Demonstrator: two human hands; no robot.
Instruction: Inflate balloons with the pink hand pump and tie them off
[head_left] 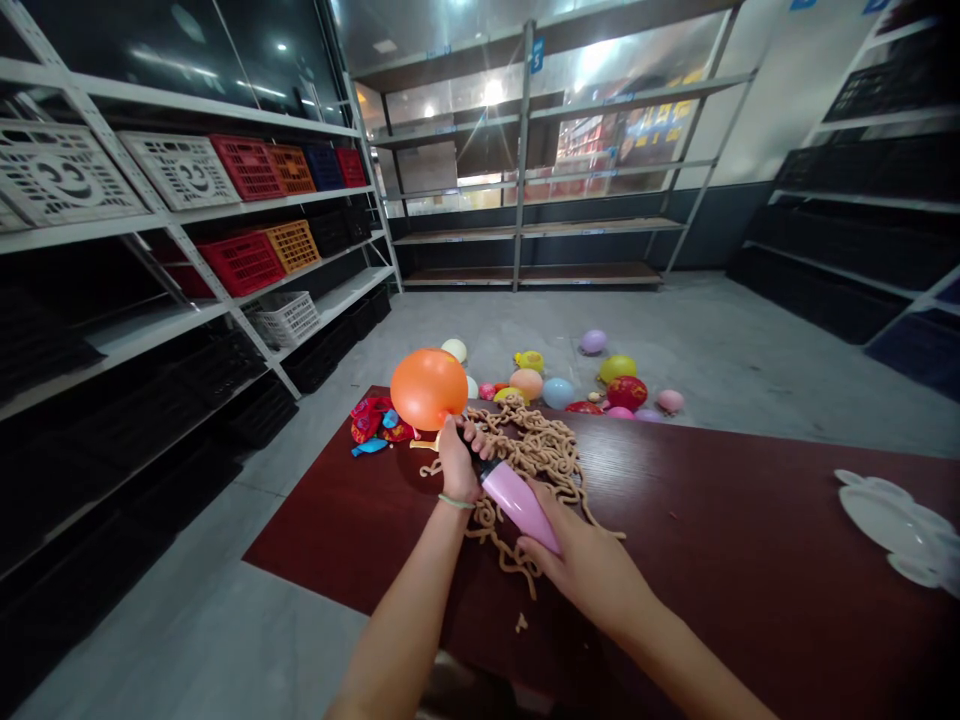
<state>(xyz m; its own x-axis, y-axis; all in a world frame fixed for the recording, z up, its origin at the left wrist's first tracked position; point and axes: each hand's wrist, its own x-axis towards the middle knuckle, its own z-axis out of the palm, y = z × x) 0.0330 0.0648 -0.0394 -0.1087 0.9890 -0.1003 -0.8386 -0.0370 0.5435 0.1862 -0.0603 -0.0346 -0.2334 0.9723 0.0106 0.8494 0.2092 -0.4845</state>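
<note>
An inflated orange balloon (427, 388) sits at the front end of a pink hand balloon pump (519, 503). My left hand (459, 462) is closed around the balloon's neck and the pump's black front end; the nozzle itself is hidden by the fingers. The pump's pink body is gripped by my right hand (581, 555), with the pump tilted toward the upper left. Beneath and behind both hands lies a tangled heap of tan, noodle-like strands (544, 440). Left of the balloon, several uninflated red and blue balloons (367, 418) lie on the table.
The dark red table (675, 520) carries a white scalloped plate (896, 525) at the right. Beyond its far edge, several inflated balloons (559, 392) rest on the grey floor. Shelves with plastic crates (247, 168) stand at the left; a metal rack (523, 200) stands behind.
</note>
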